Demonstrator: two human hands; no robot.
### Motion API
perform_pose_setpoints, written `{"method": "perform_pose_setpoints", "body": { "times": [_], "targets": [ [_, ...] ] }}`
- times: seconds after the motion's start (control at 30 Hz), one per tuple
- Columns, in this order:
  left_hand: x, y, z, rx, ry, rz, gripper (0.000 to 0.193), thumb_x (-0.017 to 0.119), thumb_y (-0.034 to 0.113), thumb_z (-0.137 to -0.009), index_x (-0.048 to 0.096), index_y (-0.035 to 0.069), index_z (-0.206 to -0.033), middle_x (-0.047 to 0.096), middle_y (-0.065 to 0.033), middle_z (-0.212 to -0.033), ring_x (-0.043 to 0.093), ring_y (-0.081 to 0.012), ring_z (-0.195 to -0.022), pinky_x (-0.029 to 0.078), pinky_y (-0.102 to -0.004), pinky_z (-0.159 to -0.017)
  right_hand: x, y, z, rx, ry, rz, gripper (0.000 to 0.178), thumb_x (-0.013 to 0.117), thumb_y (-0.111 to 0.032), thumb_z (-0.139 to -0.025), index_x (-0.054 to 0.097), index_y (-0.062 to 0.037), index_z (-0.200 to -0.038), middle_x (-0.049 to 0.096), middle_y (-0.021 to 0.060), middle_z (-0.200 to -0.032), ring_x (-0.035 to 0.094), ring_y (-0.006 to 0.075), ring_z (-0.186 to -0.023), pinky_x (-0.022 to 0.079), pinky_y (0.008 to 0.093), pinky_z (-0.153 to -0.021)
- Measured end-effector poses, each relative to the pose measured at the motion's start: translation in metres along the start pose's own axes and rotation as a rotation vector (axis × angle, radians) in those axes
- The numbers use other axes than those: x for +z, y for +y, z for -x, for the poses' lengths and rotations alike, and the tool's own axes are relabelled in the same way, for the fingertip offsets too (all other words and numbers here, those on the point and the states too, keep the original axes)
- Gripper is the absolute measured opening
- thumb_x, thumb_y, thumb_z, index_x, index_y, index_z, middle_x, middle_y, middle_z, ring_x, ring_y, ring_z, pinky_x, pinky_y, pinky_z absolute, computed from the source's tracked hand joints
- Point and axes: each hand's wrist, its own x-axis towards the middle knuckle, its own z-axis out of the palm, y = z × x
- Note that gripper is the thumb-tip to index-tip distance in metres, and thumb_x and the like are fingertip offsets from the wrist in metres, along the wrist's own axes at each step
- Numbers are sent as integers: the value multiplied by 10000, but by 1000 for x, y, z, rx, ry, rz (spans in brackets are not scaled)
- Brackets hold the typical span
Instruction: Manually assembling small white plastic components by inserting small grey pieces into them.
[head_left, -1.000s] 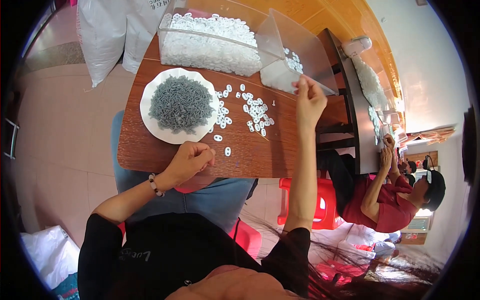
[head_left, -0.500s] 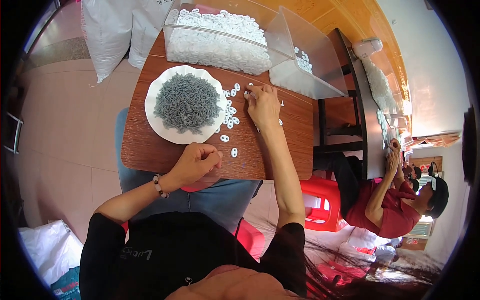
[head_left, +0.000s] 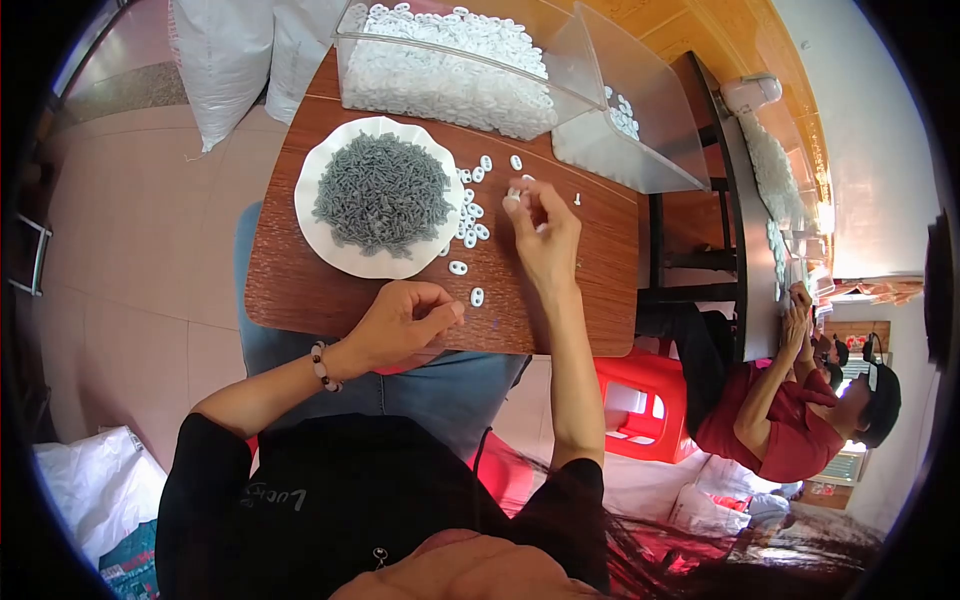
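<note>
Drawing back from the clear bin, now ahead and to the right of its fingers, the right hand comes down toward the loose parts, and a moment later has a white piece pinched between thumb and forefinger. Handling thus shifts from the bin's edge to the tabletop, with one piece now picked out. The thumb and forefinger close on that piece; the other fingers curl inward, a little white showing inside the curl, though I cannot tell how many pieces are there.

The left hand stays by the near edge, fingers loosely bent, thumb tip close to the forefinger; whether it grips anything is hidden. Two loose pieces lie just beyond those fingertips.

The pinched piece sits right at the right fingertips, partly covered by them. Its loose fellows are small, glossy white ovals with rounded ends and two dark holes side by side. A cluster of them lies left of the right fingers, against the scalloped white plate heaped with short grey pegs.
</note>
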Motion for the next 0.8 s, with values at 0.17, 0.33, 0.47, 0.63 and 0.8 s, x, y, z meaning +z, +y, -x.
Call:
{"method": "perform_pose_setpoints", "body": {
  "times": [0.17, 0.33, 0.47, 0.63, 0.8],
  "targets": [
    [8, -5, 1, 45, 43, -73, 160, 600, 134, -911, 658, -15, -898, 596, 22, -716, 497, -13, -609, 390, -173, -529, -17, -14, 56, 284, -32, -327, 171, 616, -108, -898, 675, 19, -997, 663, 22, -796, 572, 58, -707, 437, 194, -640],
    [20, -4, 1, 139, 145, -225, 164, 629, 128, -892, 651, -31, -929, 614, 17, -738, 523, -5, -638, 418, -177, -545, -31, -25, 93, 447, -120, -622, 209, 578, -134, -937, 661, 37, -1025, 690, 63, -857, 595, 70, -735, 458, 202, -686],
    [22, -5, -4, 90, 132, -111, 149, 603, 111, -907, 644, -8, -987, 630, 15, -826, 529, -11, -664, 434, -168, -590, -35, -38, 110, 501, -123, -746, 233, 589, -114, -931, 618, 37, -1106, 699, 74, -874, 608, 75, -753, 467, 207, -712],
    [28, -2, -5, 128, 180, -97, 153, 656, 112, -879, 660, -23, -950, 663, -10, -826, 560, -1, -689, 451, -161, -613, -27, -43, 120, 499, -57, -861, 184, 614, -72, -908, 602, 23, -1066, 694, 63, -907, 593, 65, -761, 465, 196, -727],
    [30, -8, -2, 119, 181, -116, 165, 692, 118, -859, 670, -24, -941, 669, -17, -810, 578, -23, -708, 466, -179, -620, -26, -46, 124, 451, -47, -869, 112, 627, -57, -898, 623, 10, -988, 674, 27, -885, 587, 64, -783, 453, 190, -738]
  ]
}}
